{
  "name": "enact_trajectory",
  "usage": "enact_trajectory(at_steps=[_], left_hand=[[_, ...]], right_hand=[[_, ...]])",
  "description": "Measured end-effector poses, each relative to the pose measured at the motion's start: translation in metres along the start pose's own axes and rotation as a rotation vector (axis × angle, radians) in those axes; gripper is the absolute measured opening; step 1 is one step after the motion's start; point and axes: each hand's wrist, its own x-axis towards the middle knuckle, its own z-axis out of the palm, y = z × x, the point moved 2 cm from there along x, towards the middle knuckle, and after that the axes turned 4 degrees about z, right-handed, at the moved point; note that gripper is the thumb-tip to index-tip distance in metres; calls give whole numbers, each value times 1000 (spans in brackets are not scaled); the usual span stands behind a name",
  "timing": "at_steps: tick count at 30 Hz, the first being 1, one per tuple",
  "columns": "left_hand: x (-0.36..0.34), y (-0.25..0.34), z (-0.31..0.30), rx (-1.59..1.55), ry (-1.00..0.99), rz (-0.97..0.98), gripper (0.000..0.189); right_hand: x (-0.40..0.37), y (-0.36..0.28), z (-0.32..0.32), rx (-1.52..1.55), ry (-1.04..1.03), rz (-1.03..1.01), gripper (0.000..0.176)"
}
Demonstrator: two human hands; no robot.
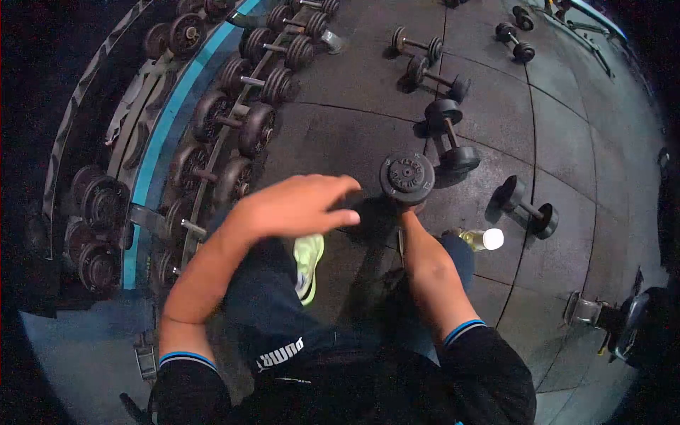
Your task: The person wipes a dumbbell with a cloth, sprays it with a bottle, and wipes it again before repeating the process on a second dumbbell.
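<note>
My left hand [301,204] is in the air in front of my left leg, fingers stretched out and thumb apart, holding nothing. My right hand [414,208] grips a black dumbbell [407,177] that I see end-on; its round plate with raised lettering hides most of the fingers and the handle. Beyond it, another black dumbbell [452,134] lies on the floor. A lime-green shoe [307,265] shows below my left hand. By my right knee is a bottle [483,239] with a white cap.
A long rack with a blue rail [166,134] runs along the left, loaded with several dumbbells [234,122]. More dumbbells [524,207] lie scattered on the dark tiled floor [340,138]. Metal gym equipment [591,312] stands at the lower right.
</note>
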Motion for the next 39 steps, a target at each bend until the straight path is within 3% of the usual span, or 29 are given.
enact_trajectory(at_steps=[4, 10, 16, 17, 20, 25, 26, 27, 30, 31, 34, 37, 39], left_hand=[[11, 43, 6, 149, -132, 109, 57], [26, 50, 67, 159, -89, 359, 53], [7, 5, 89, 473, -132, 150, 55], [4, 4, 82, 351, -243, 55, 57], [3, 4, 76, 347, -42, 101, 59], [6, 20, 75, 385, 101, 104, 59], [4, 24, 75, 353, 82, 127, 59], [3, 26, 75, 325, 62, 147, 58], [0, 24, 73, 284, -2, 129, 59], [-1, 21, 73, 273, -22, 107, 60], [-2, 7, 80, 372, 42, 6, 61], [-2, -4, 68, 373, 85, 11, 58], [-5, -6, 55, 306, 73, 31, 57]], right_hand=[[5, 7, -4, -38, -22, -40, 56], [13, 18, -5, -92, -67, -98, 56], [16, 40, 4, -118, -102, -171, 56], [17, 42, 6, -117, -109, -184, 56], [25, 49, 14, -104, -139, -255, 56], [73, 54, 45, -107, -146, -458, 56], [98, 83, 65, -217, -126, -474, 57], [73, 21, 43, -336, -186, -366, 61], [57, -37, 36, -282, -273, -241, 68], [45, -49, 36, -356, -110, -349, 53], [36, -65, 43, -379, -67, -419, 42], [31, -74, 51, -774, -492, -39, 33], [-1, -86, 46, -677, -498, 9, 32]])
